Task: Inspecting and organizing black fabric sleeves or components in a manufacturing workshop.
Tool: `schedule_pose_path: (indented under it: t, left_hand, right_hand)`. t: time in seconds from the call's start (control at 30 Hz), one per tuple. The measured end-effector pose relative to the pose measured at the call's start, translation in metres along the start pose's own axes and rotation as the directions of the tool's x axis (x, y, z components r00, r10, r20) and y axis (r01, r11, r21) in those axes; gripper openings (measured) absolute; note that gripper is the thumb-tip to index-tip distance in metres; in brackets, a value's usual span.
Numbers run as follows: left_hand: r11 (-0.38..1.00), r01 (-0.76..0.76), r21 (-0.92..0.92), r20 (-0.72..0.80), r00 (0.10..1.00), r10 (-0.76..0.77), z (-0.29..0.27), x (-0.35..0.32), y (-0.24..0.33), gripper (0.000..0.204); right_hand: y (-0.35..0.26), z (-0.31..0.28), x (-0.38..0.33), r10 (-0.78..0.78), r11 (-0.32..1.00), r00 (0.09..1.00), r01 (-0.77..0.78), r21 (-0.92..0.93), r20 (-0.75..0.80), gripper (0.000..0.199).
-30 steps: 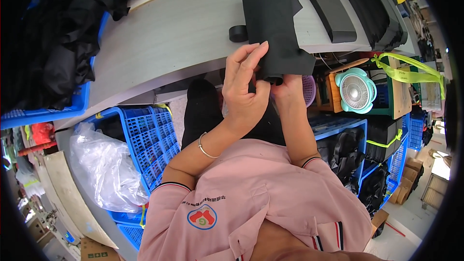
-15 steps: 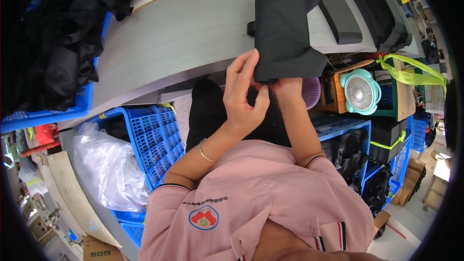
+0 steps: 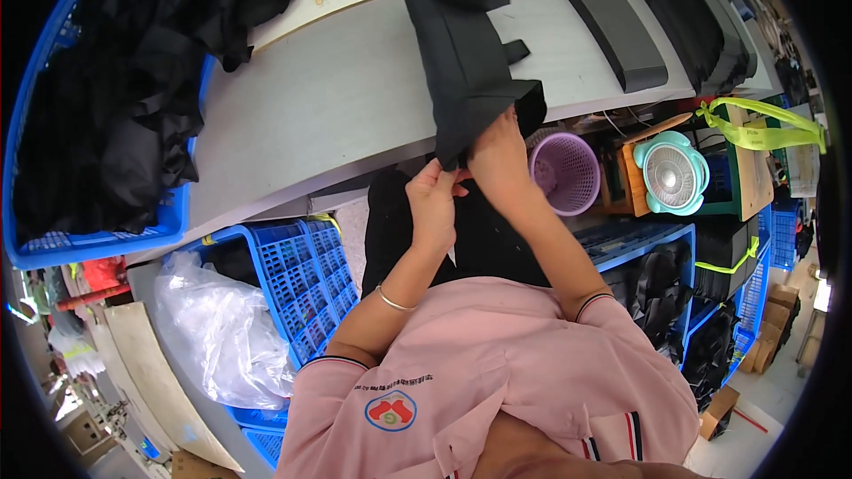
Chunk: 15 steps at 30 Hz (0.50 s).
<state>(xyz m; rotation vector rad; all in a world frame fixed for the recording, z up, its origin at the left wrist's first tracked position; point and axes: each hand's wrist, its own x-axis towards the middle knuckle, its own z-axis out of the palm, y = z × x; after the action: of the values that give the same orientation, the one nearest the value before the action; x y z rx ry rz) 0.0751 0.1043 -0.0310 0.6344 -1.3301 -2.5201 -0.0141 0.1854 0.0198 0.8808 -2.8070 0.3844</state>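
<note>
A black fabric piece (image 3: pixel 466 58) with short tabs on its right side hangs from the grey table (image 3: pixel 302 98) over its near edge. My left hand (image 3: pixel 431 208) pinches its lowest corner between thumb and fingers. Close beside it, my right hand (image 3: pixel 499 160) grips the lower edge of the same piece, its fingertips partly hidden by the cloth. Farther right on the table lies a flat dark grey panel (image 3: pixel 612 31).
A blue crate (image 3: pixel 106 248) heaped with black fabric stands at the left. A purple basket (image 3: pixel 568 173) and a teal fan (image 3: pixel 673 173) are below the table's right part. Stacked black panels (image 3: pixel 697 18) lie at far right. Clear plastic (image 3: pixel 222 328) covers a lower crate.
The black fabric has shifted left and turned, showing its side tabs. My left hand has gone from loosely spread fingers to a pinch at the corner. My right hand has moved up and left.
</note>
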Motion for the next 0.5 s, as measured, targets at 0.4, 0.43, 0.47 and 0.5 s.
schedule_pose_path:
  t: [0.4, 0.43, 0.47, 0.5]
  left_hand:
    - [0.960, 0.180, -0.215, -0.045, 0.980, -0.193, 0.007, 0.007, -0.007, 0.009]
    - [0.976, 0.197, -0.089, 0.019, 0.980, -0.196, 0.007, 0.006, -0.009, 0.013]
    - [0.976, 0.211, 0.056, 0.117, 0.969, -0.217, 0.000, 0.007, -0.008, 0.017]
    - [0.914, 0.298, 0.274, 0.137, 0.929, -0.344, -0.004, 0.004, -0.009, 0.021]
  right_hand:
    - [-0.020, -0.003, -0.012, -0.114, 0.975, 0.887, 0.187, 0.121, -0.448, 0.036]
    - [-0.020, 0.002, -0.010, 0.004, 0.984, 0.993, 0.018, 0.176, -0.121, 0.037]
    - [-0.018, 0.007, -0.007, 0.084, 0.980, 0.990, -0.103, 0.171, 0.114, 0.039]
    - [-0.018, 0.012, -0.009, -0.029, 0.999, 0.979, 0.020, -0.045, -0.203, 0.038]
